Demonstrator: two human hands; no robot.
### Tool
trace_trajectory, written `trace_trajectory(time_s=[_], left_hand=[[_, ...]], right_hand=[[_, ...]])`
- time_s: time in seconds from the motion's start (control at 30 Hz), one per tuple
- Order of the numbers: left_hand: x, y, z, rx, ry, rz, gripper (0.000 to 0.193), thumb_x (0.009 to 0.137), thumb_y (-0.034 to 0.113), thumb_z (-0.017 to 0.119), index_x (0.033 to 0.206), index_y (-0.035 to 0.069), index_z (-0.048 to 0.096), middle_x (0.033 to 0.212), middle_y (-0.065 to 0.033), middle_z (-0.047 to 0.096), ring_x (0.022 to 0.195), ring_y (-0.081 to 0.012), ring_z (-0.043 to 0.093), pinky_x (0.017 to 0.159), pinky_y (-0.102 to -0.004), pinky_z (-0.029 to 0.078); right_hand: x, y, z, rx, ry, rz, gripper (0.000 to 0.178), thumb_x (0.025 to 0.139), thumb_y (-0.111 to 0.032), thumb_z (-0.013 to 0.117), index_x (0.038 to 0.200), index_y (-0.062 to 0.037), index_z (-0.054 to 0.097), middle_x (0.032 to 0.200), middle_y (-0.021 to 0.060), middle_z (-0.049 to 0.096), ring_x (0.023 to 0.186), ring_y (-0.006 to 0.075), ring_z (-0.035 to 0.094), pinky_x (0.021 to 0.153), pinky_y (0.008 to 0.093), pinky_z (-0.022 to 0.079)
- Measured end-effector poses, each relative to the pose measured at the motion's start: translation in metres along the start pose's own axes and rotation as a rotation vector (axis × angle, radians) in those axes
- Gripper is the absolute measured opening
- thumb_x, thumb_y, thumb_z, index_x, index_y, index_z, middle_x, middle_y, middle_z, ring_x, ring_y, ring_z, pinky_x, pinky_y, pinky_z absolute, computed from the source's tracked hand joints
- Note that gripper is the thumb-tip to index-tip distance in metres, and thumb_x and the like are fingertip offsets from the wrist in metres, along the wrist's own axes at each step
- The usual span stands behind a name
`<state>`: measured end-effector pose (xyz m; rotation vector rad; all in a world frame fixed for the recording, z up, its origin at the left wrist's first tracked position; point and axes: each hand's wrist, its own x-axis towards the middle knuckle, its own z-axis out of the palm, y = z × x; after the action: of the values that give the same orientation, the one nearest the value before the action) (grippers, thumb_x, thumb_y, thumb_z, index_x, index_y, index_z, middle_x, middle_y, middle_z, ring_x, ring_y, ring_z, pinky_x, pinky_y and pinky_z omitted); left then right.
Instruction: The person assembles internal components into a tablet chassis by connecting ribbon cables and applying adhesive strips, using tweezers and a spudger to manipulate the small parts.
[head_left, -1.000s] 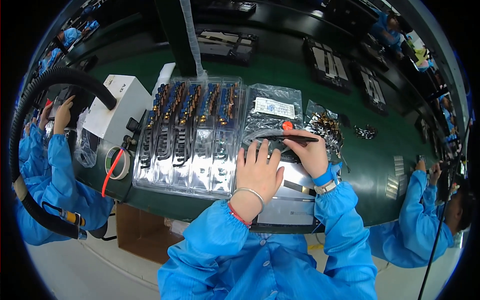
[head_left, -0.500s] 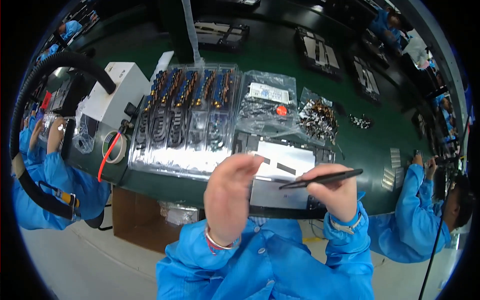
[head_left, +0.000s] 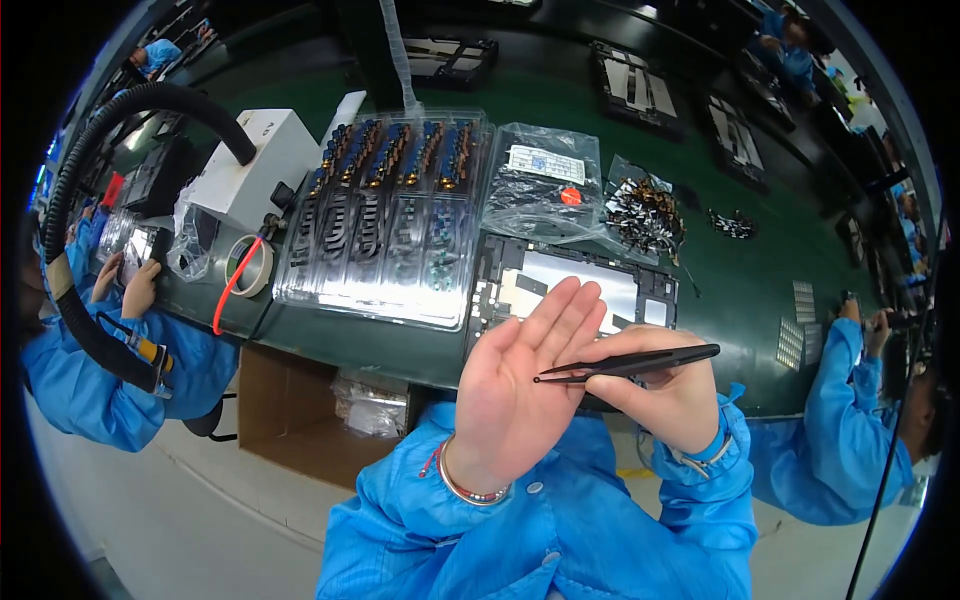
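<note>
My left hand (head_left: 512,395) is turned palm up, its fingers stretched out and the thumb apart. A pair of black tweezers (head_left: 655,360) is gripped in my right hand (head_left: 668,400). Their points reach over the left palm, and a tiny dark round thing (head_left: 537,380) shows at the tip, too small to name. Whether it touches the skin I cannot tell. Beyond both hands lies a flat device body (head_left: 575,268) with a silver plate and a black frame. My hands hide its near part.
A clear plastic tray (head_left: 375,300) of small parts stands left of the device. Beyond it lie a plastic bag (head_left: 540,205) and a pile of small metallic parts (head_left: 645,218). A white box (head_left: 255,165), a tape roll (head_left: 250,268) and a black hose (head_left: 60,225) are farther left. Co-workers sit either side.
My left hand has turned from edge-on to palm up and moved right, under the tweezers. My right hand still holds the tweezers, whose tips now sit over the palm.
</note>
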<state>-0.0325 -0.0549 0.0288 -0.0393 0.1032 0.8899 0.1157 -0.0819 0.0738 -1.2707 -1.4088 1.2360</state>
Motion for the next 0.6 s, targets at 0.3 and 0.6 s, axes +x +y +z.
trace_trajectory(time_s=[0.3,0.6], left_hand=[[-0.013,-0.003,0.008,-0.003,0.063,0.013,0.053,0.093,0.026,0.023,0.139,0.0,0.023,0.145,-0.0128,0.025,0.136,-0.0249,0.02,0.111,-0.0393,0.015],[-0.026,0.004,0.004,-0.003,0.075,0.062,0.053,0.092,0.025,0.026,0.138,-0.001,0.025,0.144,-0.0134,0.028,0.135,-0.0256,0.022,0.11,-0.0388,0.017]], right_hand=[[-0.01,0.002,0.001,-0.11,-0.073,-0.163,0.023,0.071,-0.003,0.069,0.094,-0.0004,0.066,0.083,0.0112,0.066,0.076,0.0166,0.063,0.067,0.0263,0.049],[-0.009,0.0,0.017,-0.002,-0.097,-0.078,0.021,0.072,0.0,0.067,0.093,0.0017,0.066,0.084,0.0109,0.066,0.078,0.0157,0.063,0.07,0.0264,0.05]])
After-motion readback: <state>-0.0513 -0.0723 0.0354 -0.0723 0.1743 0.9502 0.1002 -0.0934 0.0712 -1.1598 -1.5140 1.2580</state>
